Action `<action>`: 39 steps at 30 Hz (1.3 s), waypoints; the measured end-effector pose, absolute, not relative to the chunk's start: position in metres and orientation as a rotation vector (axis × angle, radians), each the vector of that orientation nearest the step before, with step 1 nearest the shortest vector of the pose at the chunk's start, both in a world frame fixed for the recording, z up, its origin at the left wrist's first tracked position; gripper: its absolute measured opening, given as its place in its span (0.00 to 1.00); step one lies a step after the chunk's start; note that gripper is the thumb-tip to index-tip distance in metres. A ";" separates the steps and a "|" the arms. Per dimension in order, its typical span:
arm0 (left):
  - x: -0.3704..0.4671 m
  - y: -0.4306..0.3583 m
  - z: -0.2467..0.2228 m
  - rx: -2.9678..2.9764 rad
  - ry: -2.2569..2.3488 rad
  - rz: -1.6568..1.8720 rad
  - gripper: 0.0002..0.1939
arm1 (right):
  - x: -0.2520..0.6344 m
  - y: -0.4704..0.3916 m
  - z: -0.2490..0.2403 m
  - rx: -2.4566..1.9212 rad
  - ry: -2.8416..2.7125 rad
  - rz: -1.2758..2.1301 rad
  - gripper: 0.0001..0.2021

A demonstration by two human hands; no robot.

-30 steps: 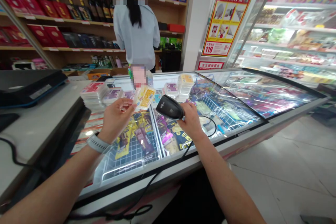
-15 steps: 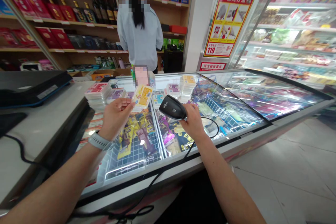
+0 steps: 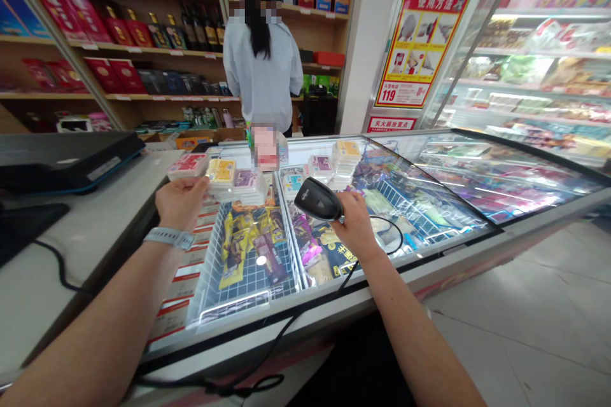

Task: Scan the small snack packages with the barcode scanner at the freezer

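My right hand [image 3: 356, 222] is wrapped around a black handheld barcode scanner [image 3: 318, 198], whose head points left above the glass freezer top. Its cable [image 3: 351, 275] runs down toward me. My left hand [image 3: 181, 200], with a pale watch strap on the wrist, has its fingers curled in against the stacked packs. It is at the near side of a stack with a red-labelled pack [image 3: 188, 164] on top. What its fingers grip, if anything, is hidden. Right beside the fingertips, a yellow-labelled pack [image 3: 221, 170] tops another stack, next to purple-labelled packs [image 3: 248, 179].
More packs stand on the glass, including a yellow-topped stack [image 3: 347, 151]. Under it, wire baskets [image 3: 252, 283] hold bagged frozen goods. A grey counter [image 3: 109, 203] with a black device [image 3: 71, 162] lies left. Beyond the freezer a person [image 3: 262, 70] faces the shelves.
My left hand has moved left and set the yellow-labelled pack down on a stack beside the red-labelled one. My right hand still holds the scanner in nearly the same place.
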State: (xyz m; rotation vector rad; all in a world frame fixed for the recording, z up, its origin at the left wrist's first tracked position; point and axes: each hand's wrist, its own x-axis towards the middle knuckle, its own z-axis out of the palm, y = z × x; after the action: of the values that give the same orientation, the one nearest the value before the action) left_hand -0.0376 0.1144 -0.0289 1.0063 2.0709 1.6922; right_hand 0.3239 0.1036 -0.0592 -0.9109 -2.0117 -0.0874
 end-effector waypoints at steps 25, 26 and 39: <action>0.089 0.138 0.003 1.586 1.690 1.090 0.30 | 0.345 0.110 -0.059 -1.097 -1.348 -0.301 0.10; 0.098 0.145 0.006 1.549 1.672 1.056 0.31 | 0.347 0.111 -0.060 -1.125 -1.301 -0.302 0.10; 0.140 0.202 0.011 1.232 1.658 0.762 0.21 | 0.355 0.113 -0.059 -1.254 -1.178 -0.269 0.07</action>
State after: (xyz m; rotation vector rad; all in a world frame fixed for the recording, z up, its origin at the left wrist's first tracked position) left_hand 0.1397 0.2017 0.0107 1.2316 1.6579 0.7622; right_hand 0.3553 0.1126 -0.0593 -1.2544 -1.1783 -0.2688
